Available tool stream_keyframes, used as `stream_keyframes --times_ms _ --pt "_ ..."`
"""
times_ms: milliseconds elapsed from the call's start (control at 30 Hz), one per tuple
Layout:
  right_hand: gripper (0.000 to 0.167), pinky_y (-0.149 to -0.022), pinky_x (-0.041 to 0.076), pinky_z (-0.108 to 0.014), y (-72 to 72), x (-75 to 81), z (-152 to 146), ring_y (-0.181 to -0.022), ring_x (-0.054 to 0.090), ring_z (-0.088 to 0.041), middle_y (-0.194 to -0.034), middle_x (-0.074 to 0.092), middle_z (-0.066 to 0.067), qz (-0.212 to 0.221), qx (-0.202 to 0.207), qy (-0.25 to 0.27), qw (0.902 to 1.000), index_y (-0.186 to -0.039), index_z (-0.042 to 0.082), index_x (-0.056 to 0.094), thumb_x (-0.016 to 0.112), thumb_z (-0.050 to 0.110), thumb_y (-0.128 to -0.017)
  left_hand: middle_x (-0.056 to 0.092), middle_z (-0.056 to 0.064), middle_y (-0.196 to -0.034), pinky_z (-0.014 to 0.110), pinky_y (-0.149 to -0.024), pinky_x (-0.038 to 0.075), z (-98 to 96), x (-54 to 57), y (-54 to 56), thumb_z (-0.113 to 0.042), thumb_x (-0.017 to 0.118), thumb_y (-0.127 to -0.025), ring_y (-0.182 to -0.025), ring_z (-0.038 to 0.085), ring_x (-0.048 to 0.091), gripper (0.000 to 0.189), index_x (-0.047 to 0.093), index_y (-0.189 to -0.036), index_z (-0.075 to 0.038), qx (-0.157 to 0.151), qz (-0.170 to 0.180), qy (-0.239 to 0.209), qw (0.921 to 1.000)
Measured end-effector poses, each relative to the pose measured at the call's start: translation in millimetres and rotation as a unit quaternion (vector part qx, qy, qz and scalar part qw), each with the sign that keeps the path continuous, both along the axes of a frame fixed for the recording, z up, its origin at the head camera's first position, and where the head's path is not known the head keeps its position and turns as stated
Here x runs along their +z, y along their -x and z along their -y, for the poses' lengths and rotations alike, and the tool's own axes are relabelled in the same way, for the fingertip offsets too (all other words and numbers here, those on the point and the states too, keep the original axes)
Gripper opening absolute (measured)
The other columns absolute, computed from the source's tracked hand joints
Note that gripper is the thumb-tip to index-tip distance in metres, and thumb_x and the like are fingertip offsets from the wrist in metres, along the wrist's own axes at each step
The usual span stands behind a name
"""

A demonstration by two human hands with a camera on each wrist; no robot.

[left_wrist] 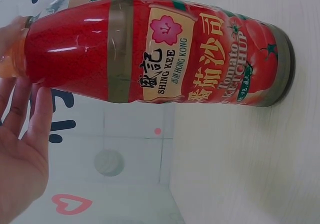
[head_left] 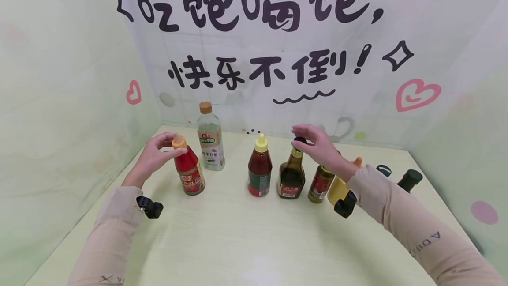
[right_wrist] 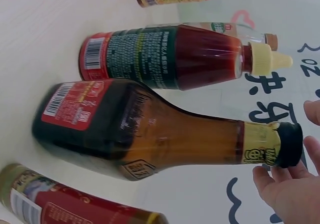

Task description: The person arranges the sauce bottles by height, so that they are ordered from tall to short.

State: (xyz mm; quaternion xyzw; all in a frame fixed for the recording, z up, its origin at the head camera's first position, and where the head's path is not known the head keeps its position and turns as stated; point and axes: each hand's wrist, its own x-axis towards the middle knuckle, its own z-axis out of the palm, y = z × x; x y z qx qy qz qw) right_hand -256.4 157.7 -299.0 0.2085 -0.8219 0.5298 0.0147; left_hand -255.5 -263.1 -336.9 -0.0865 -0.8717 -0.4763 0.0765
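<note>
My left hand [head_left: 158,151] grips a red tomato ketchup bottle [left_wrist: 165,53] by its orange cap [head_left: 179,141], thumb in front and fingers behind. The ketchup bottle's base is right at the tabletop, on the left side. Over on the right, my right hand [head_left: 323,147] is at the black cap [right_wrist: 291,145] of a dark brown sauce bottle [right_wrist: 190,136]. Its fingers lie close beside the cap while the thumb stands apart from it. That bottle is upright on the table [head_left: 222,237].
A clear white vinegar bottle [head_left: 210,144] stands behind the ketchup. Mid-table is a red sauce bottle with a yellow nozzle [head_left: 259,169]. Under my right forearm are a red-labelled bottle [head_left: 320,184], a yellow bottle [head_left: 337,190] and a dark green-capped bottle [head_left: 409,180]. Printed walls enclose the table.
</note>
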Motion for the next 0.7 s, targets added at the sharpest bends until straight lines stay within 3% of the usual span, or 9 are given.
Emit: stream_keyframes --times_ms 700 --pt "0.041 -0.085 0.042 -0.024 -6.3 -22.6 0.7 -0.117 0.043 -0.028 -0.127 0.043 -0.020 0.014 -0.016 0.067 0.9975 -0.123 -0.002 0.045 0.058 0.006 -0.085 0.049 0.013 -0.115 0.043 -0.078 0.043 -0.7 0.5 -0.4 -0.031 0.065 -0.080 -0.107 0.030 0.043 0.052 0.048 -0.121 -0.004 0.003 0.006 -0.003 1.0000"
